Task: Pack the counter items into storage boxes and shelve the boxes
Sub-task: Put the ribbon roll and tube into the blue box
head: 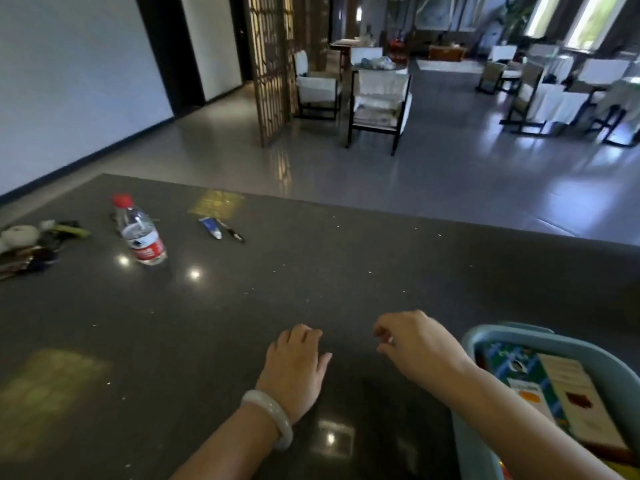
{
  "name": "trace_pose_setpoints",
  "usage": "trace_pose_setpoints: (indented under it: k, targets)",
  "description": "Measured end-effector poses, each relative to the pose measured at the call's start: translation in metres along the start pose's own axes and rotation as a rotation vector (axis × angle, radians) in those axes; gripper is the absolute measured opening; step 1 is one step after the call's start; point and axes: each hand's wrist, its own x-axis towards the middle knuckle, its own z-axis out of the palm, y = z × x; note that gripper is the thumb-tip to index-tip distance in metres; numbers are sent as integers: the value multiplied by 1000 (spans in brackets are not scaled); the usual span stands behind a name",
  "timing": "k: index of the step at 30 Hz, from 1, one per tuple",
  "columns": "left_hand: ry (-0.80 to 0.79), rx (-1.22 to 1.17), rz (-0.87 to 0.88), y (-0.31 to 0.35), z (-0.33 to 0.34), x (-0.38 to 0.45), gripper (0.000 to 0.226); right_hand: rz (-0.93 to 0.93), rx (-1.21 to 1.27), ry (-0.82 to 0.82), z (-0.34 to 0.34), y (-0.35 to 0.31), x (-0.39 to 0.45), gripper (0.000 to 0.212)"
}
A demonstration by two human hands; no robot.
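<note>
A pale blue storage box (485,336) stands at the near right of the dark counter (346,271), with flat printed packages (540,386) inside. My right hand (414,344) hovers just left of the box, fingers curled and holding nothing. Knuckles down, my left hand (298,362) rests on the counter with fingers curled under and a pale bangle on the wrist. Far to the left stand a water bottle (140,233) with a red cap, a small blue tube (210,227), a dark pen (232,232) and a heap of small items (31,244).
The counter's far edge runs across the middle of the view, with grey floor beyond. Chairs (379,102) and tables stand further back, and a wooden lattice screen (270,67) rises at the left centre.
</note>
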Motion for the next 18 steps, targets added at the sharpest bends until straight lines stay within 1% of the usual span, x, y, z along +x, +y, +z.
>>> trace_pose_setpoints:
  k: [4,8,10,13,18]
  targets:
    - [-54,227,-144,-68,-19,12,46,-77,-51,-138,13,-33,62,22]
    - [-119,352,-283,-120,-31,32,53,-107,12,-207,28,-65,125,30]
    - [-153,366,-360,-143,-33,47,59,-109,75,-218,37,-83,155,35]
    - [-206,324,-468,-176,-33,68,67,-97,155,-215,49,-108,197,38]
    - [-268,244,-567,-216,-21,89,74,-68,234,-173,65,-139,257,30]
